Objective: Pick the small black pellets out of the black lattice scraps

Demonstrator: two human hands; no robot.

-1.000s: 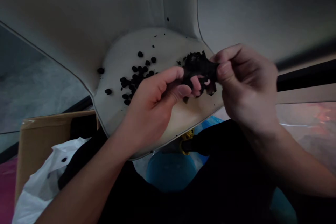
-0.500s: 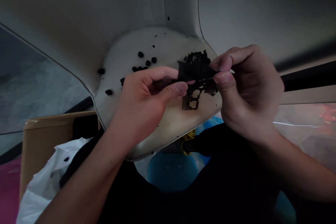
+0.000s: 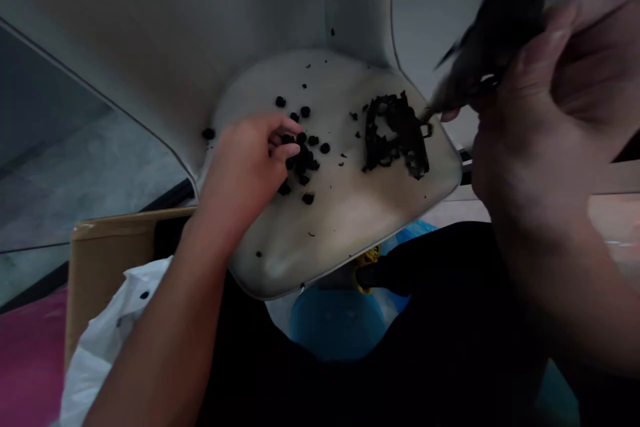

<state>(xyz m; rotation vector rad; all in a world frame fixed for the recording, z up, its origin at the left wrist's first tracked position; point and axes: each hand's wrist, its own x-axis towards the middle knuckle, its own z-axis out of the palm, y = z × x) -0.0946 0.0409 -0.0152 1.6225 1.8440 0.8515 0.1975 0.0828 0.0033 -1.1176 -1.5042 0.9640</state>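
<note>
My left hand (image 3: 253, 163) is over a cluster of small black round pieces (image 3: 301, 159) on the pale seat. Its thumb and forefinger are apart at the tips, with black pieces showing between and beneath them; the other fingers are curled. Raised at the right, my right hand (image 3: 550, 80) pinches a thin black perforated sheet (image 3: 500, 20) with ragged edges, blurred by motion. Between the hands, a crumpled heap of black sheet scrap with holes (image 3: 410, 130) lies on the right part of the seat.
The pale padded seat (image 3: 340, 213) has a raised back and sides, with tiny black crumbs scattered on it. A cardboard box (image 3: 100, 267) with a white plastic bag (image 3: 100, 347) stands at lower left. Below the seat's front edge are a blue container (image 3: 337, 323) and yellow-handled scissors (image 3: 369, 257).
My left hand has let go of the black sheet and moved left to the small black pieces. My right hand has lifted the sheet up and to the right, away from the scrap heap.
</note>
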